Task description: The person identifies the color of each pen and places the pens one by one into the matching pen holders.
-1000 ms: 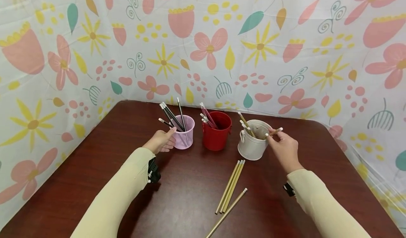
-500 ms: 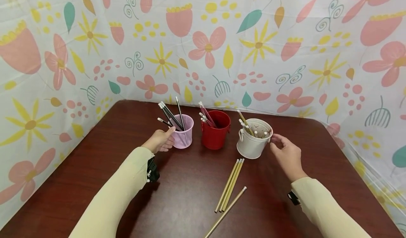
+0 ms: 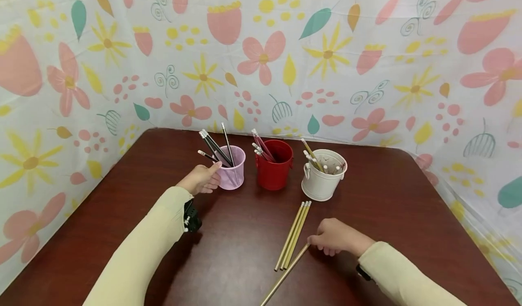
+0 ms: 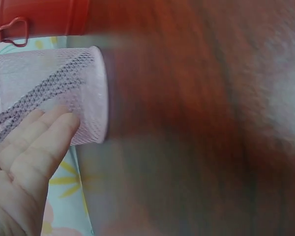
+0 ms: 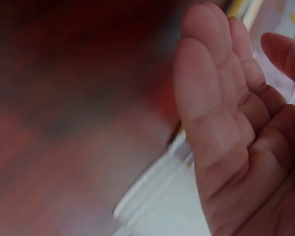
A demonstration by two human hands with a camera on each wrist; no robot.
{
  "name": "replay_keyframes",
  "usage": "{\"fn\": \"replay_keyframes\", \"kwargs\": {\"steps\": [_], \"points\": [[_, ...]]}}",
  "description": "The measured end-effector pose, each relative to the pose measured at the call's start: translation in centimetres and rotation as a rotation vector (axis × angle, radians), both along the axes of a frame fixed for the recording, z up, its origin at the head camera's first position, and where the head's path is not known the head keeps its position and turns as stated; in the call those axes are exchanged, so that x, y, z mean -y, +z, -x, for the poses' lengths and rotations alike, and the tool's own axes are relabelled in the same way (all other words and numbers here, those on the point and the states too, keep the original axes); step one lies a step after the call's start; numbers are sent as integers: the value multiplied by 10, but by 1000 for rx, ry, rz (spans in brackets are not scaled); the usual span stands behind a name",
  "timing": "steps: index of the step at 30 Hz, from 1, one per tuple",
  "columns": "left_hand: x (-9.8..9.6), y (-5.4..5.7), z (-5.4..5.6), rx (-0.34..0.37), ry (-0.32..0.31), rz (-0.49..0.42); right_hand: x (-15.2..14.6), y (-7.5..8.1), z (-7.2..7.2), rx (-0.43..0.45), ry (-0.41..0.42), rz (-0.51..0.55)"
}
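Note:
My left hand (image 3: 201, 178) rests against the lilac mesh cup (image 3: 232, 177), its thumb at the rim. In the left wrist view, nearly straight fingers (image 4: 49, 142) touch the mesh side. Black pencils (image 3: 212, 145) lean in that cup. My right hand (image 3: 336, 237) is at the eraser end of a loose gold pencil (image 3: 283, 276), covering that end. The right wrist view shows the thumb apart from the fingers (image 5: 199, 78). Several gold pencils (image 3: 294, 235) lie side by side just left of this hand. A white bucket (image 3: 320, 186) holds more gold pencils (image 3: 311, 158).
Between the cup and the white bucket stands a red bucket (image 3: 272, 177) with pink pencils (image 3: 263, 147). Everything is on a dark brown table (image 3: 232, 251). A floral cloth (image 3: 261, 65) hangs behind the table.
My right hand let a gold pencil drop into the white bucket, left its rim and came down to the loose gold pencil. My left hand stays at the lilac cup.

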State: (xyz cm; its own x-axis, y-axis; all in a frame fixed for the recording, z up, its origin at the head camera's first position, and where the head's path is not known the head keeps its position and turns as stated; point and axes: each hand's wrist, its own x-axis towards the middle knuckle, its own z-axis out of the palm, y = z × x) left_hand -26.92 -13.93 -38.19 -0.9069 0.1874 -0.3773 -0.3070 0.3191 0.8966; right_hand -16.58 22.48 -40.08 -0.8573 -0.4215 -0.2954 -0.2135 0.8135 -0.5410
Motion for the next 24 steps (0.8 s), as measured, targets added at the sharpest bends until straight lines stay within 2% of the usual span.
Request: {"fn": "replay_keyframes", "kwargs": {"steps": [4, 9, 16, 20, 24], "points": [[3, 4, 2, 34, -11, -7, 14, -4, -5, -10, -16, -49], [-3, 1, 1, 71, -26, -64, 22, -4, -7, -14, -63, -128], [-7, -3, 1, 58, 47, -119, 27, -5, -5, -10, -80, -172], [-8, -4, 2, 72, 61, -141, 26, -5, 0, -18, -95, -172], [-10, -6, 2, 85, 68, -153, 21, -4, 7, -43, -146, -156]]}}
